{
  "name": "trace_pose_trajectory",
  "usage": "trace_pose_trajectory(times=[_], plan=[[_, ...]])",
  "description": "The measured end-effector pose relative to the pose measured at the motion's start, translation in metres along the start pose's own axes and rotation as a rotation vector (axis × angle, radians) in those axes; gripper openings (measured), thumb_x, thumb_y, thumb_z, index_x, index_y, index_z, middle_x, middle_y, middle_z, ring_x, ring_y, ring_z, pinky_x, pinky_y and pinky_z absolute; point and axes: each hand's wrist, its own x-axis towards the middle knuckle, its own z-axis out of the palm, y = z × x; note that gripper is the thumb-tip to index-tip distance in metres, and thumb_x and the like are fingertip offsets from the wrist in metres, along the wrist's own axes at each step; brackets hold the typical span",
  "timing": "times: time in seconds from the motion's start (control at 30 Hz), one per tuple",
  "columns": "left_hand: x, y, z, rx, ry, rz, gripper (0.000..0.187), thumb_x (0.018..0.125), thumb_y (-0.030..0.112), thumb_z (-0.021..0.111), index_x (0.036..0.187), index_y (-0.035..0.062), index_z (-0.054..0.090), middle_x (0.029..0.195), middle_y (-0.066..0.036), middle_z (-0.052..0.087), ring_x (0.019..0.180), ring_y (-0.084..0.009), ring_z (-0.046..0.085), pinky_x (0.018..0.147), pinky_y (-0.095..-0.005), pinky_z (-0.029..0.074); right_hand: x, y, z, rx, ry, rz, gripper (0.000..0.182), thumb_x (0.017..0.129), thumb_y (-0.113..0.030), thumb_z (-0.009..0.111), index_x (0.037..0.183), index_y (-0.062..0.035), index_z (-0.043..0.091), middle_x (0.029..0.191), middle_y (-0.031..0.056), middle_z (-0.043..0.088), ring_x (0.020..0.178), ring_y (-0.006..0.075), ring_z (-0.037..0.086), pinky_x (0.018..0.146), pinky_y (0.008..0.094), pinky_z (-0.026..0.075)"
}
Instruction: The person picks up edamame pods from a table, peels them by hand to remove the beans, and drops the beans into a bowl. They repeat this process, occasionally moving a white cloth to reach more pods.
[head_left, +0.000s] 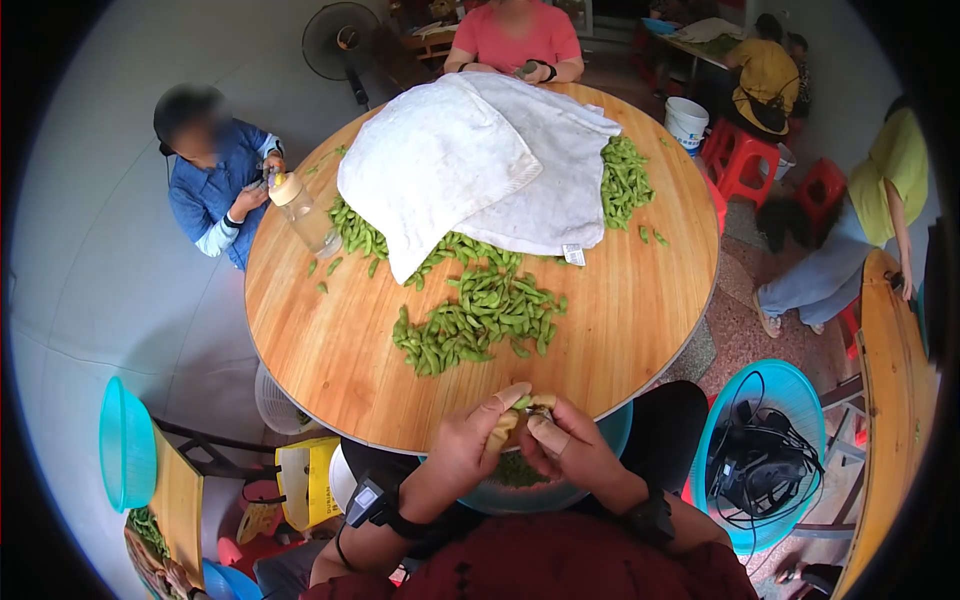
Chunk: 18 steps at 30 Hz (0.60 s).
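My left hand (468, 442) is closed, pinching a green soybean pod (522, 402) between thumb and fingers at the near edge of the round wooden table (620, 320). My right hand (580, 450) is closed against the same pod from the other side; a small dark, shiny bit shows at its fingertips, too small to name. Tan coverings wrap some fingers. Below both hands, a teal basin (622, 432) sits at my lap with green bits inside. Beyond them lies a loose pile of pods (480, 320). White cloths (440, 150) cover a bigger heap behind it.
A clear bottle (308, 215) stands at the table's left. Two people sit around the table, one left and one opposite. On the right, a blue basket (815, 420) holds black cables. A yellow bag (308, 485) and red stools (740, 165) stand around.
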Motion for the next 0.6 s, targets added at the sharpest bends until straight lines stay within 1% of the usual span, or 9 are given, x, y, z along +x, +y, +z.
trace_pose_trajectory(times=[0.1,0.23,0.3,0.33,0.4,0.43,0.5,0.53,0.6], plan=[[0.0,0.007,0.0,-0.244,-0.049,-0.152,0.039,0.094,0.004,0.049,0.133,0.004,0.051,0.115,-0.019,0.063,0.093,-0.0289,0.067,0.082,-0.0306,0.052,0.0,0.0,-0.001,0.022,-0.034,-0.047,0.013,0.1,-0.018,0.045,0.098,-0.0056,0.048,0.071,0.001,0.05,0.051,0.0066,0.044,0.043,0.0214,0.033],[-0.004,0.003,0.002,-0.427,-0.054,-0.271,0.04,0.094,0.006,0.049,0.134,0.0043,0.05,0.117,-0.018,0.064,0.093,-0.0246,0.068,0.083,-0.0291,0.052,0.0,0.004,-0.002,0.021,-0.015,-0.057,0.012,0.1,-0.017,0.045,0.099,-0.0059,0.048,0.07,0.0007,0.05,0.051,0.0063,0.044,0.043,0.0213,0.032],[-0.002,0.008,-0.005,-0.097,-0.106,-0.084,0.039,0.096,0.008,0.049,0.135,0.0048,0.05,0.104,-0.013,0.068,0.085,-0.0214,0.068,0.081,-0.0292,0.052,0.0,0.006,-0.005,0.005,-0.054,-0.078,0.011,0.1,-0.016,0.045,0.105,-0.0069,0.05,0.069,0.0003,0.049,0.05,0.0061,0.042,0.042,0.0212,0.032],[-0.005,0.01,-0.002,-0.098,-0.109,-0.086,0.039,0.096,0.008,0.049,0.135,0.0048,0.05,0.104,-0.013,0.068,0.085,-0.0214,0.068,0.081,-0.0292,0.052,-0.003,0.004,-0.006,0.007,-0.052,-0.076,0.011,0.1,-0.016,0.045,0.105,-0.0069,0.05,0.069,0.0003,0.049,0.05,0.0061,0.042,0.042,0.0212,0.032],[-0.016,0.015,0.007,-0.058,0.031,0.159,0.04,0.098,0.017,0.049,0.137,0.0086,0.048,0.078,-0.008,0.063,0.064,-0.0161,0.06,0.058,-0.0284,0.048,-0.01,-0.002,-0.009,0.223,-0.258,0.037,0.014,0.099,-0.015,0.045,0.11,-0.0084,0.051,0.068,0.0009,0.05,0.045,0.0066,0.038,0.039,0.0213,0.03],[-0.021,0.014,0.009,-0.057,0.03,0.148,0.04,0.098,0.017,0.049,0.137,0.0086,0.048,0.078,-0.008,0.063,0.064,-0.0161,0.06,0.058,-0.0284,0.048,-0.009,-0.004,-0.009,0.229,-0.26,0.046,0.014,0.099,-0.015,0.045,0.11,-0.0084,0.051,0.068,0.0009,0.05,0.045,0.0066,0.038,0.039,0.0213,0.03],[-0.028,0.01,0.012,-1.277,-0.105,-0.634,0.038,0.1,0.018,0.046,0.138,0.0108,0.048,0.066,0.0,0.053,0.049,-0.0082,0.042,0.046,-0.0226,0.034,-0.007,-0.006,-0.009,0.473,-0.263,0.28,0.018,0.098,-0.015,0.045,0.115,-0.0099,0.051,0.068,0.0023,0.052,0.041,0.0074,0.036,0.035,0.0214,0.028],[-0.029,0.008,0.013,-1.277,-0.106,-0.634,0.038,0.1,0.018,0.046,0.138,0.0108,0.048,0.066,0.0,0.053,0.049,-0.0082,0.042,0.046,-0.0226,0.034,-0.006,-0.003,-0.01,0.474,-0.262,0.279,0.018,0.098,-0.015,0.045,0.115,-0.0099,0.051,0.068,0.0023,0.052,0.041,0.0074,0.036,0.035,0.0214,0.028],[-0.031,0.005,0.016,-1.523,-0.09,-0.72,0.038,0.102,0.02,0.042,0.139,0.0122,0.046,0.063,0.004,0.046,0.047,-0.004,0.03,0.044,-0.0184,0.024,-0.003,0.008,-0.013,0.487,-0.185,0.328,0.021,0.098,-0.017,0.047,0.117,-0.011,0.051,0.068,0.0036,0.053,0.039,0.0082,0.036,0.034,0.0217,0.027]])
